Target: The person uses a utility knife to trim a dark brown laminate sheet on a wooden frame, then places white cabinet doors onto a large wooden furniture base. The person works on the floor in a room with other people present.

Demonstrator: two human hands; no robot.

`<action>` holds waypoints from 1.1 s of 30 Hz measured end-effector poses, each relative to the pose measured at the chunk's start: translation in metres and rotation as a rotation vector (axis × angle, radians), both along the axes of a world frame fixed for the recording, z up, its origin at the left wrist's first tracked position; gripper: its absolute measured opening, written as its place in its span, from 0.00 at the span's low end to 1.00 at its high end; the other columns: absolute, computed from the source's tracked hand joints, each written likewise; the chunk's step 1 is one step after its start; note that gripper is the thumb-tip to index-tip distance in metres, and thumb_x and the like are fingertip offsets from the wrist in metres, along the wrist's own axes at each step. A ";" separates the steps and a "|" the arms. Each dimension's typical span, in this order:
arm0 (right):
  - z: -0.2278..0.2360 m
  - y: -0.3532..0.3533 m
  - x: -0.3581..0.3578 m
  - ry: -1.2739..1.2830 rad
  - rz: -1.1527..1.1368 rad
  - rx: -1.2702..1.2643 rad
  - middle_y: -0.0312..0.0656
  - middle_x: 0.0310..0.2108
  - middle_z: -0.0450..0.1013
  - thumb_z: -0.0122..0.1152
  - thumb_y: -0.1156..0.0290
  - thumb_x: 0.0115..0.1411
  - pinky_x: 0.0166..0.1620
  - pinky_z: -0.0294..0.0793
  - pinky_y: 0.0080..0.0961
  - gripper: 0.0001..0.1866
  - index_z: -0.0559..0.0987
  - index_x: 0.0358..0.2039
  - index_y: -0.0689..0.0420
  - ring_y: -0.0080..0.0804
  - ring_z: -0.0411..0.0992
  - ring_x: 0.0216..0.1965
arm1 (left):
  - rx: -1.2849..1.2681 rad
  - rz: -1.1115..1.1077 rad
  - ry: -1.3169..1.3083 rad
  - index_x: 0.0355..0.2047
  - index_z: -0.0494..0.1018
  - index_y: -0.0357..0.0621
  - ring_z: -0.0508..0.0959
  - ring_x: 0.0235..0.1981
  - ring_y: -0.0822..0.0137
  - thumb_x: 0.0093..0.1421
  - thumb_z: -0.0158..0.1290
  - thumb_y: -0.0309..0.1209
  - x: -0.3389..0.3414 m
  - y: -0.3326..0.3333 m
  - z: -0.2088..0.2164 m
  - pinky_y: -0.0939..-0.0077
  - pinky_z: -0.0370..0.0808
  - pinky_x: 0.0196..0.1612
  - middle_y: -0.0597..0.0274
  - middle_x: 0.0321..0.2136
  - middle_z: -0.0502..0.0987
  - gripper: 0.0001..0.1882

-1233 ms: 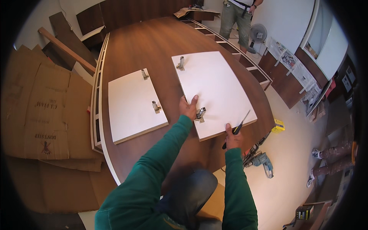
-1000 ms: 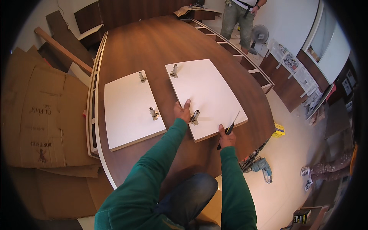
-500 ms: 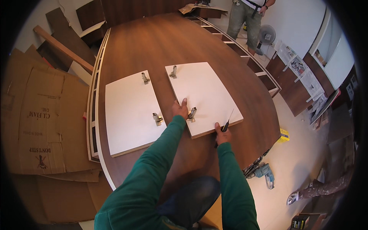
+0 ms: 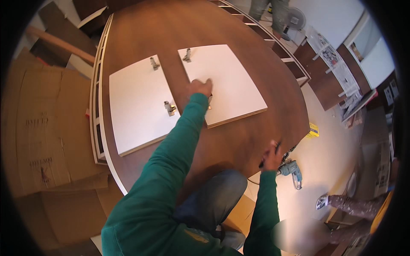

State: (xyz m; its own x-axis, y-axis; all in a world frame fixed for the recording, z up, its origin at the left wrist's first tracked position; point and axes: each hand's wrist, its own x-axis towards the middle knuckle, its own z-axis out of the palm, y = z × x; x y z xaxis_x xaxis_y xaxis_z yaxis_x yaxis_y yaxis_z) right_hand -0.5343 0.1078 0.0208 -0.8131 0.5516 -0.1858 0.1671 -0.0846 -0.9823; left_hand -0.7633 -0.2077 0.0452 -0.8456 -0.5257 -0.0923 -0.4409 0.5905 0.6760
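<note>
Two white panels lie side by side on a large brown wood-faced board (image 4: pixel 239 149). The left panel (image 4: pixel 139 102) and the right panel (image 4: pixel 230 81) each carry metal hinges along their facing edges. My left hand (image 4: pixel 200 88) grips the inner edge of the right panel, beside its near hinge (image 4: pixel 209 102), which my hand and sleeve partly cover. Past the board's near right edge, my right hand (image 4: pixel 271 158) is closed round a dark-handled screwdriver (image 4: pixel 278 147), blurred and mostly hidden by the fingers.
A teal power drill (image 4: pixel 292 170) and a yellow box (image 4: pixel 313 130) are at the right of the board. Large cardboard sheets (image 4: pixel 64 128) stand at the left. A person's legs (image 4: pixel 275 15) show by a fan (image 4: pixel 294 19); another person's leg (image 4: pixel 350 205) is at lower right.
My right hand has left the right panel's near edge and moved right with the screwdriver. My left hand has slid slightly farther along the panel edge. The view has tilted downward.
</note>
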 end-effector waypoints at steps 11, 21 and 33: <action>-0.045 0.028 0.338 -0.630 -0.410 -0.166 0.37 0.23 0.66 0.49 0.32 0.67 0.15 0.62 0.25 0.38 0.77 0.54 0.57 0.24 0.60 0.14 | -0.008 -1.185 0.411 0.64 0.66 0.40 0.55 0.70 0.38 0.62 0.58 0.45 0.340 0.071 0.063 0.37 0.50 0.72 0.39 0.68 0.58 0.34; 0.101 -0.053 0.312 -0.810 0.133 -0.083 0.39 0.13 0.68 0.55 0.39 0.66 0.12 0.66 0.29 0.31 0.79 0.32 0.60 0.29 0.64 0.08 | -0.023 -1.063 -0.092 0.53 0.76 0.38 0.64 0.64 0.41 0.61 0.58 0.44 0.390 0.040 0.134 0.41 0.61 0.66 0.43 0.62 0.66 0.26; 0.336 -0.032 0.311 -1.154 0.383 -0.486 0.49 0.49 0.79 0.54 0.54 0.70 0.29 0.76 0.53 0.34 0.59 0.71 0.54 0.40 0.78 0.31 | 0.255 -1.069 -0.932 0.64 0.70 0.49 0.63 0.70 0.47 0.65 0.47 0.57 0.457 -0.016 0.169 0.50 0.58 0.72 0.46 0.68 0.65 0.34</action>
